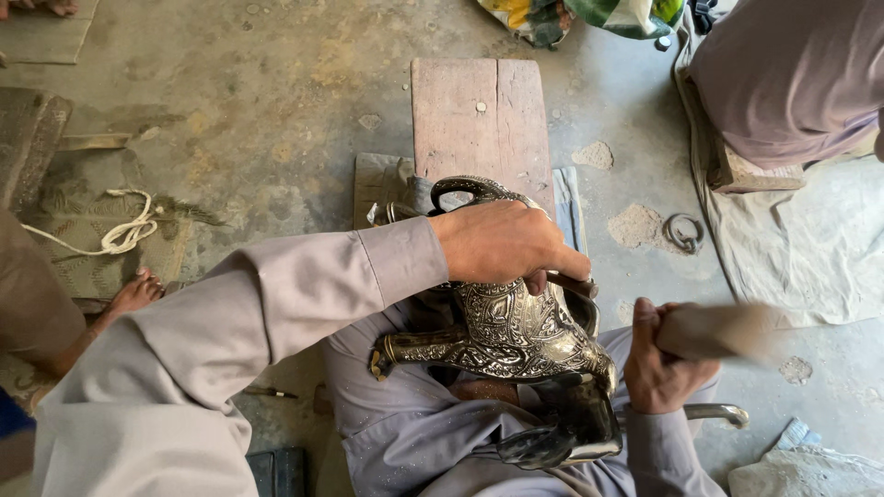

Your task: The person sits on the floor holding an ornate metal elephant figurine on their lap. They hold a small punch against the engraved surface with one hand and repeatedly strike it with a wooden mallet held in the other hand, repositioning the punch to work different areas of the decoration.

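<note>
Fingers (pixel 552 262) of the left hand (pixel 502 241) are curling down over the top of an engraved metal jug (pixel 516 327), gripping it and a thin tool (pixel 571 281) that is poking out from under them. The jug is lying on its side in the person's lap, its spout (pixel 396 352) pointing left and its curved handle (pixel 470 187) arching up beyond the knuckles. The right hand (pixel 658 354) is closing tightly around a wooden mallet (pixel 718 331), whose head is showing blurred just right of the jug. A board (pixel 479 115) is lying on the concrete floor (pixel 276 110) past the lap. A metal ring (pixel 683 232) is sitting on the floor to the right, near a pale sheet (pixel 801 248). A rope (pixel 124 230) is lying coiled at left, well apart, with another person's foot (pixel 133 293) just below it.
</note>
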